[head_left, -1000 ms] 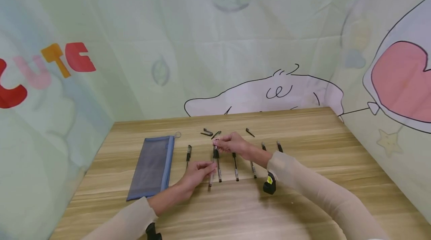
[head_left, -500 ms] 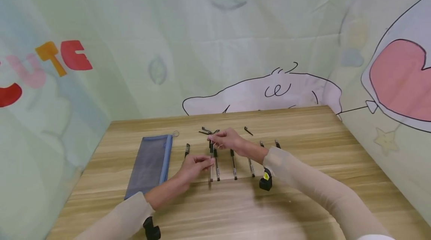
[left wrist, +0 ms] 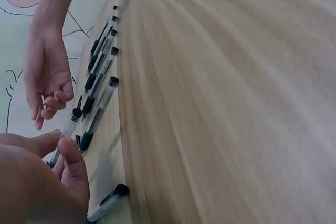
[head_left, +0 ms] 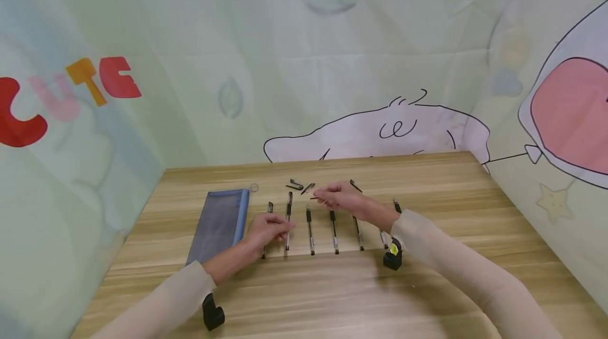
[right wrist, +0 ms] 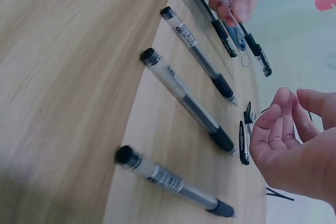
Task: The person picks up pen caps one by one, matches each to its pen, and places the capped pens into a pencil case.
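My left hand (head_left: 268, 229) pinches a capped clear gel pen (head_left: 288, 211) between thumb and fingers. In the right wrist view this pen's black cap (right wrist: 265, 66) points away from the held end. Just to its left lies another capped pen (head_left: 269, 208), partly hidden by the left hand. My right hand (head_left: 343, 197) hovers over the table, to the right of the held pen. Its fingers are loosely bent, with a gap between thumb and fingertips in the right wrist view (right wrist: 294, 135). Loose black pen caps (head_left: 307, 189) lie just beyond its fingertips.
Several uncapped pens (head_left: 311, 231) lie in a row to the right, tips away from me. More caps (head_left: 295, 185) and a single cap (head_left: 355, 186) lie farther back. A blue mesh zip pouch (head_left: 219, 223) is at the left. A printed cloth (head_left: 214, 64) surrounds the wooden table (head_left: 332, 297).
The left hand has shifted left with the pen, now next to the leftmost pen. The right hand has let go of the pen's capped end and moved right.
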Available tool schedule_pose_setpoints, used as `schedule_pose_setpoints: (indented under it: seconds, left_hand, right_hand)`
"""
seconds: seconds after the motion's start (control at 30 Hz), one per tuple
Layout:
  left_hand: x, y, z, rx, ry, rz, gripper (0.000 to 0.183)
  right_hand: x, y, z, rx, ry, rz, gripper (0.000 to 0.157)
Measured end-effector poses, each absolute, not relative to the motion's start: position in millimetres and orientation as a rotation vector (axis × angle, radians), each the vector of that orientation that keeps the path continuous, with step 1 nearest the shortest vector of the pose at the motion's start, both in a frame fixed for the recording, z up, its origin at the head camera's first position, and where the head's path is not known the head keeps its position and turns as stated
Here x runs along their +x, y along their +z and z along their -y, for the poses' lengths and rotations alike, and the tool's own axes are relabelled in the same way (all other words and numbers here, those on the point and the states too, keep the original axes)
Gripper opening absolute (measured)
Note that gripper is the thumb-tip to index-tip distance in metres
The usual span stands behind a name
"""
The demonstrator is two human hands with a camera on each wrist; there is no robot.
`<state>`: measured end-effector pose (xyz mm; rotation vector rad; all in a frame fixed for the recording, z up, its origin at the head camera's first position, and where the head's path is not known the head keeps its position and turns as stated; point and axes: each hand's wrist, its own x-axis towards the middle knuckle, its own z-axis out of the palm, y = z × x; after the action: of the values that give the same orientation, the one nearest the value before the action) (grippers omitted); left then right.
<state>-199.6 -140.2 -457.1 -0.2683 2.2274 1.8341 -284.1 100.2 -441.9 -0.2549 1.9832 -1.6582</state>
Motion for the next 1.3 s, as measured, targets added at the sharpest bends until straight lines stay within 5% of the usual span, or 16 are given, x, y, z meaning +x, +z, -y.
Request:
schedule_pose_setpoints:
  seconds: [1.3]
  left_hand:
    - [-204.8, -458.5, 130.3, -0.134, 1.283, -2.643, 0.038]
  right_hand:
    - [-282.3, -448.4, -134.9, -0.253, -1.663, -1.938, 0.04]
